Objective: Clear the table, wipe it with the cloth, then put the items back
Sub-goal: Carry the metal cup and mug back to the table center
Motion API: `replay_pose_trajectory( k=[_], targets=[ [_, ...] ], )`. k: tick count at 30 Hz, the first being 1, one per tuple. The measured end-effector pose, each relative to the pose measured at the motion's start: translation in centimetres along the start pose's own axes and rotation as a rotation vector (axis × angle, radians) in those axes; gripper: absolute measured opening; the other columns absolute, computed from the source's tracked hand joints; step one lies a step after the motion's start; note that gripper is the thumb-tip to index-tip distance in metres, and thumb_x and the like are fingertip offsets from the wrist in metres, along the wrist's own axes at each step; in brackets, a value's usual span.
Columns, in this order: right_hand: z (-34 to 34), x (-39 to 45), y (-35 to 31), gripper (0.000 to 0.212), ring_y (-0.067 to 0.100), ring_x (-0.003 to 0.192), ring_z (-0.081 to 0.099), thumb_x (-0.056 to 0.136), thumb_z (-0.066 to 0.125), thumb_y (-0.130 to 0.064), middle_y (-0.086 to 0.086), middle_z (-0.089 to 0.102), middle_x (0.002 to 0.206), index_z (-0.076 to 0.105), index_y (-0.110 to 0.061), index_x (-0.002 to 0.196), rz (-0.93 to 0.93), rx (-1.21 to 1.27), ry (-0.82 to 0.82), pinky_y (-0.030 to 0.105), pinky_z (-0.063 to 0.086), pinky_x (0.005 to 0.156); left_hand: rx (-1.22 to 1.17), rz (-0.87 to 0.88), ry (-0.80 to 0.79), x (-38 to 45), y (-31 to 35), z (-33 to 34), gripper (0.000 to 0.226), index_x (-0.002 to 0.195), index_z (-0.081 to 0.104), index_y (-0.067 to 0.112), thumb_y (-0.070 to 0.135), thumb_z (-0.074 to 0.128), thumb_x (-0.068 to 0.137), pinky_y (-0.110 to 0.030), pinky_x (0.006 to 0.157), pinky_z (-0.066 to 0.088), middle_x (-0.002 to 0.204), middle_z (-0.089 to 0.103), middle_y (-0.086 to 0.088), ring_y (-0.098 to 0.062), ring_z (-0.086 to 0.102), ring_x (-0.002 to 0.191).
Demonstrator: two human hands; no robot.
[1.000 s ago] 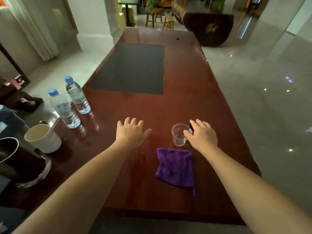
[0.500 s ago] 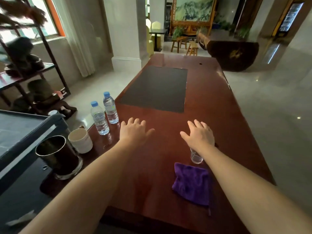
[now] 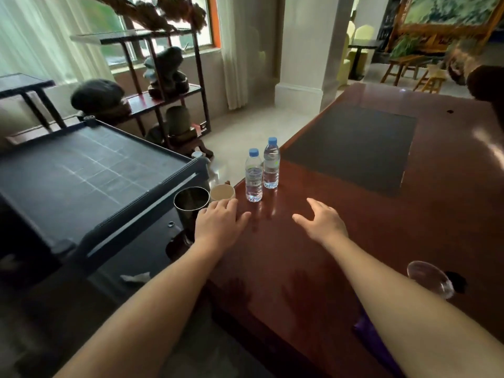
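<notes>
While both hands hover empty w/ fingers loosely spread, left hand (image 3: 218,223) is nearest the cream cup (image 3: 222,192) and dark tumbler (image 3: 191,207) at the table (image 3: 409,227) edge; right hand (image 3: 323,223) faces two water bottles (image 3: 261,173). Bottles: light, smooth plastic, prob. slippery; take mid-body. Clear glass (image 3: 429,278) near right forearm: fragile. Purple cloth (image 3: 365,331) mostly hidden.

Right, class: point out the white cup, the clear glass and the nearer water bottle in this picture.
white cup (image 3: 222,192): head view, on its open rim and inside.
clear glass (image 3: 430,279): head view, on its transparent side wall.
nearer water bottle (image 3: 253,177): head view, on the label band at mid-body.
</notes>
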State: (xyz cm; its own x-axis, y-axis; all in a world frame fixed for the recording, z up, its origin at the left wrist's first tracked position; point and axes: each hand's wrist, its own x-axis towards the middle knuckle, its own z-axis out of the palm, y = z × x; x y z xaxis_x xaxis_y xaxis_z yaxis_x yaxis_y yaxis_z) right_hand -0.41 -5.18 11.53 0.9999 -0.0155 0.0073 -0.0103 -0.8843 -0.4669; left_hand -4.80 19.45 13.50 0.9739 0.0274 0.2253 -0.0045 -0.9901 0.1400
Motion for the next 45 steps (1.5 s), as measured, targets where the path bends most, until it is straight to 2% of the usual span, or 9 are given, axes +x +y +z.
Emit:
replay_pose_trajectory(
  k=[10, 15, 18, 22, 30, 33, 35, 39, 45],
  targets=[
    [6.0, 3.3, -8.4, 0.085, 0.028, 0.132, 0.043, 0.079, 0.065, -0.059, 0.007, 0.048, 0.145, 0.037, -0.017, 0.147, -0.124, 0.114, -0.127, 0.037, 0.038, 0.102, -0.038, -0.322, 0.034, -2.3, -7.9, 0.6, 0.077, 0.147, 0.035, 0.015, 0.065, 0.048, 0.089, -0.041, 0.098, 0.043, 0.144, 0.05, -0.006, -0.025, 0.047, 0.131],
    [8.9, 5.3, -9.5, 0.097, 0.026, 0.134, 0.042, 0.071, 0.073, -0.061, 0.006, 0.045, 0.148, 0.032, -0.019, 0.149, -0.094, 0.232, -0.192, 0.036, 0.037, 0.103, -0.403, -0.559, 0.039, -1.0, -9.1, 2.6, 0.105, 0.15, 0.024, 0.012, 0.061, 0.074, 0.072, -0.043, 0.106, 0.039, 0.15, 0.04, -0.01, -0.027, 0.038, 0.138],
    [11.2, 7.0, -9.7, 0.104, 0.026, 0.134, 0.042, 0.067, 0.077, -0.06, 0.008, 0.043, 0.149, 0.028, -0.019, 0.15, -0.047, 0.329, -0.228, 0.036, 0.036, 0.104, -0.557, -0.646, 0.004, 0.2, -9.8, 4.7, 0.127, 0.155, 0.008, 0.011, 0.06, 0.081, 0.064, -0.044, 0.114, 0.028, 0.161, 0.02, -0.012, -0.027, 0.021, 0.147],
    [14.6, 9.4, -10.2, 0.11, 0.026, 0.137, 0.038, 0.064, 0.081, -0.057, 0.007, 0.038, 0.152, 0.026, -0.019, 0.15, -0.018, 0.407, -0.263, 0.036, 0.033, 0.107, -0.707, -0.706, 0.032, 1.6, -11.1, 7.7, 0.137, 0.156, 0.003, 0.017, 0.059, 0.086, 0.056, -0.043, 0.116, 0.023, 0.164, 0.014, -0.007, -0.025, 0.016, 0.149],
    [19.4, 13.7, -11.6, 0.137, 0.021, 0.139, 0.033, 0.044, 0.086, -0.061, 0.004, 0.032, 0.155, 0.012, -0.021, 0.153, -0.008, 0.573, -0.26, 0.036, 0.029, 0.113, -0.948, -0.607, 0.109, 2.5, -12.9, 11.6, 0.12, 0.143, 0.029, 0.038, 0.053, 0.087, 0.039, -0.031, 0.101, 0.041, 0.139, 0.048, 0.011, -0.009, 0.047, 0.126],
    [20.5, 14.6, -12.2, 0.14, 0.017, 0.131, 0.043, 0.037, 0.087, -0.065, 0.0, 0.043, 0.145, 0.014, -0.025, 0.15, -0.036, 0.635, -0.258, 0.038, 0.036, 0.11, -1.003, -0.613, 0.127, 2.9, -13.3, 12.3, 0.105, 0.129, 0.033, 0.05, 0.05, 0.088, 0.04, -0.011, 0.084, 0.038, 0.119, 0.052, 0.031, 0.019, 0.049, 0.107],
    [21.2, 14.7, -12.4, 0.133, 0.012, 0.123, 0.049, 0.035, 0.086, -0.068, -0.006, 0.051, 0.136, 0.023, -0.028, 0.145, -0.054, 0.666, -0.246, 0.035, 0.041, 0.105, -1.007, -0.618, 0.144, 3.2, -13.5, 12.6, 0.1, 0.123, 0.033, 0.054, 0.049, 0.089, 0.041, -0.012, 0.084, 0.042, 0.111, 0.053, 0.034, 0.024, 0.05, 0.101],
    [21.7, 14.6, -12.6, 0.096, 0.001, 0.102, 0.057, 0.041, 0.086, -0.062, -0.02, 0.059, 0.11, 0.039, -0.04, 0.121, -0.066, 0.697, -0.177, 0.022, 0.046, 0.087, -0.999, -0.6, 0.165, 3.6, -13.8, 13.0, 0.104, 0.133, 0.036, 0.042, 0.051, 0.089, 0.043, -0.023, 0.094, 0.044, 0.117, 0.051, 0.029, 0.011, 0.052, 0.109],
    [20.7, 13.4, -12.8, 0.092, 0.002, 0.102, 0.058, 0.046, 0.088, -0.06, -0.017, 0.061, 0.11, 0.045, -0.031, 0.122, -0.097, 0.716, -0.155, 0.018, 0.046, 0.083, -1.002, -0.573, 0.161, 4.0, -13.8, 12.7, 0.098, 0.128, 0.036, 0.049, 0.048, 0.09, 0.045, -0.017, 0.088, 0.042, 0.109, 0.049, 0.047, 0.026, 0.046, 0.104]
  ],
)
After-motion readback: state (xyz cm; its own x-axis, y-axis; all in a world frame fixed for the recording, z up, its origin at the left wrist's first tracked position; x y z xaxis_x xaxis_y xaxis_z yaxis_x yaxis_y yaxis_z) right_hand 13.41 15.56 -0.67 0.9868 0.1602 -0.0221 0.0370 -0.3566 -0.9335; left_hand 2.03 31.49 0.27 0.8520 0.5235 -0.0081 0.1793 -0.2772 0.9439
